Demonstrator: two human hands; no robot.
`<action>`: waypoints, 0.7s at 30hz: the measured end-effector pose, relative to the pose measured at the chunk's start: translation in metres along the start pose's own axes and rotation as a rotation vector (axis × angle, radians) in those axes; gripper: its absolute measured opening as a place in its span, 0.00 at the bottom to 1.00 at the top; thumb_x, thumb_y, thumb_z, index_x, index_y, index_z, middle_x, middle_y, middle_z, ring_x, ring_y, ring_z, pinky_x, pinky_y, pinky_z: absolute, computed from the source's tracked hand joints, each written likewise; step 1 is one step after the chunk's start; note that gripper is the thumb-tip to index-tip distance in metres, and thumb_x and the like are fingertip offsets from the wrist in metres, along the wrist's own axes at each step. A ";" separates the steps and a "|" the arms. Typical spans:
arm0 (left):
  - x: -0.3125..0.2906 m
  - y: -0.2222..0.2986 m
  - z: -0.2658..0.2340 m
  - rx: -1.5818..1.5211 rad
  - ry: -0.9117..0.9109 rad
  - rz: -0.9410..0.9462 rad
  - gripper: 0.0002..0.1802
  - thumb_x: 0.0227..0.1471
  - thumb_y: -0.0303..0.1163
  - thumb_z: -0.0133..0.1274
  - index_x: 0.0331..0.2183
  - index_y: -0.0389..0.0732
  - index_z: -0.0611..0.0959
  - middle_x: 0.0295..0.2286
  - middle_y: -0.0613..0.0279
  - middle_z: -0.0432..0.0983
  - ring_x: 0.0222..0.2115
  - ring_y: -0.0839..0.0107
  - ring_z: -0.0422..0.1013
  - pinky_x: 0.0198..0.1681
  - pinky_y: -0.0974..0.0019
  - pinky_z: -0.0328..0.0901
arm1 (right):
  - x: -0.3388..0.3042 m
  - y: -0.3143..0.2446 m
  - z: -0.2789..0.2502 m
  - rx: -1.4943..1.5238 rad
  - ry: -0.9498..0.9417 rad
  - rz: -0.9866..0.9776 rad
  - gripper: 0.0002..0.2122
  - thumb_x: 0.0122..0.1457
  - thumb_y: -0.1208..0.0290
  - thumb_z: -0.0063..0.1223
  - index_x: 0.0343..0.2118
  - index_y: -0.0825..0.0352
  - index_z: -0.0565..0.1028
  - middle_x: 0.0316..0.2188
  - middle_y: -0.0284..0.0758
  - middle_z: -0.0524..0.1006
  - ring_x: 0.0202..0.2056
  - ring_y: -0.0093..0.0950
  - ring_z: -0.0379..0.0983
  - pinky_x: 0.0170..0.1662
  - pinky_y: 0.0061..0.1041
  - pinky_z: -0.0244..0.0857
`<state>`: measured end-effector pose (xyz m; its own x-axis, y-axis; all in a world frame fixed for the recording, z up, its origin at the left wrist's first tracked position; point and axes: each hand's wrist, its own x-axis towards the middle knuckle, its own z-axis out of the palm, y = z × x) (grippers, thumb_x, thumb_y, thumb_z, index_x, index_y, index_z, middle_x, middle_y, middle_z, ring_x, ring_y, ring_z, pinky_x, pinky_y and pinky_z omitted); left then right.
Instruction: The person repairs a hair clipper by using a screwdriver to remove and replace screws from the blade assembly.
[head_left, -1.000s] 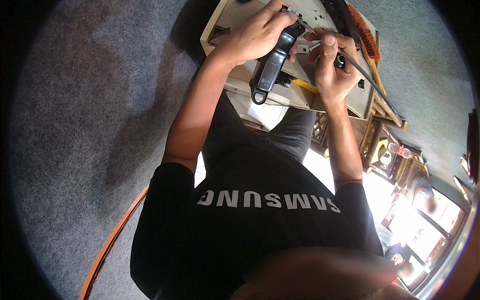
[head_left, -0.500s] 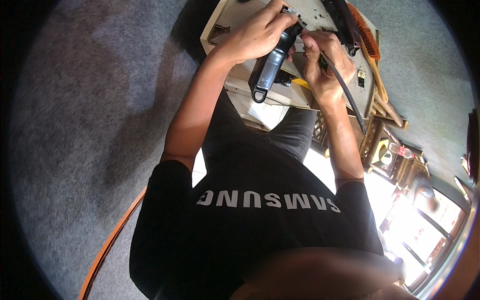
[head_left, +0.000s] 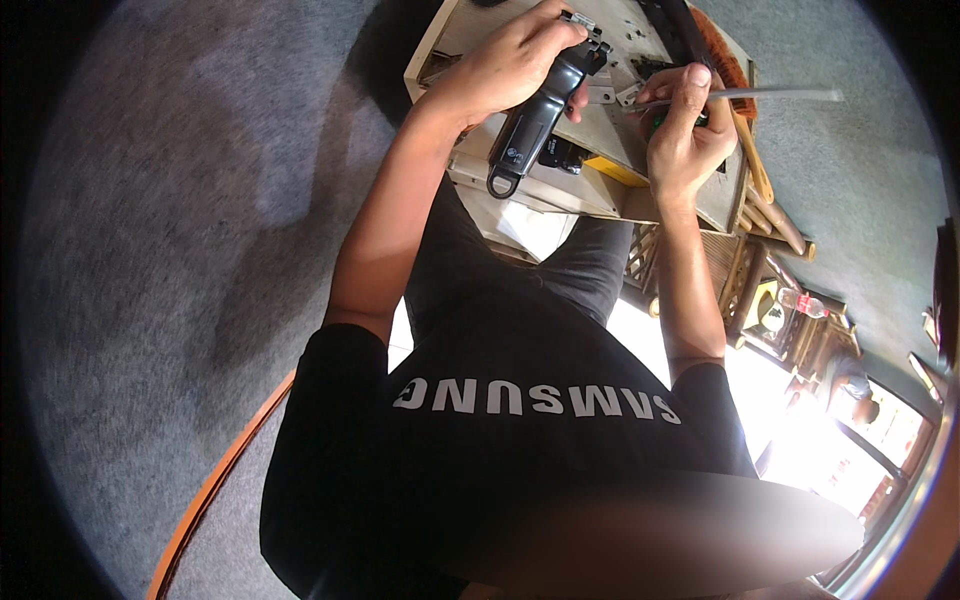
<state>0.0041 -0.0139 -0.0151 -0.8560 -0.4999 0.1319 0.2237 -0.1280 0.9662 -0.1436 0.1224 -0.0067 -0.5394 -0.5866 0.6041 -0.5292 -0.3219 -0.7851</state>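
Observation:
My left hand (head_left: 505,72) is closed around the upper part of a black hair clipper (head_left: 528,140). The clipper is tilted, its metal blade end away from me and the hanging loop toward me. To its right, my right hand (head_left: 692,140) pinches a long, thin grey tool (head_left: 790,94) between thumb and fingers. That tool points off to the right, clear of the clipper, and its kind is hard to make out. Something dark green shows partly inside the same hand.
Small loose parts lie on the light worktable (head_left: 628,130) beyond my hands. A brush with orange bristles and a wooden handle (head_left: 755,165) and a long dark object (head_left: 682,30) lie at its right. Below the top is a black item (head_left: 562,154). A bottle (head_left: 803,302) stands farther right.
My right hand has drawn away from the clipper's blade end to the right. The thin tool has swung from slanting toward me to pointing right. The clipper has shifted slightly left.

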 end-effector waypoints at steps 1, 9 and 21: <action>0.000 0.001 0.000 0.003 0.005 0.003 0.13 0.68 0.37 0.40 0.43 0.39 0.74 0.22 0.56 0.78 0.21 0.69 0.77 0.29 0.64 0.74 | 0.003 0.000 -0.002 -0.039 -0.053 0.013 0.14 0.71 0.64 0.53 0.31 0.69 0.76 0.17 0.28 0.74 0.16 0.14 0.66 0.18 0.17 0.56; -0.004 0.005 0.002 -0.060 0.042 -0.041 0.13 0.67 0.38 0.43 0.41 0.38 0.74 0.22 0.53 0.78 0.21 0.68 0.77 0.28 0.64 0.74 | 0.006 -0.033 -0.047 -0.319 -0.240 0.344 0.14 0.66 0.60 0.61 0.43 0.67 0.82 0.16 0.24 0.73 0.18 0.10 0.64 0.22 0.17 0.55; -0.004 0.007 0.000 -0.063 -0.018 -0.005 0.15 0.66 0.39 0.44 0.43 0.37 0.77 0.24 0.54 0.78 0.21 0.69 0.77 0.27 0.65 0.74 | 0.011 -0.036 -0.070 -0.544 -0.376 0.189 0.17 0.65 0.60 0.61 0.53 0.63 0.82 0.24 0.30 0.79 0.28 0.16 0.70 0.36 0.21 0.66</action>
<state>0.0092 -0.0129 -0.0091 -0.8653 -0.4836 0.1320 0.2481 -0.1845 0.9510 -0.1763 0.1798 0.0375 -0.4429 -0.8458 0.2974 -0.7547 0.1727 -0.6329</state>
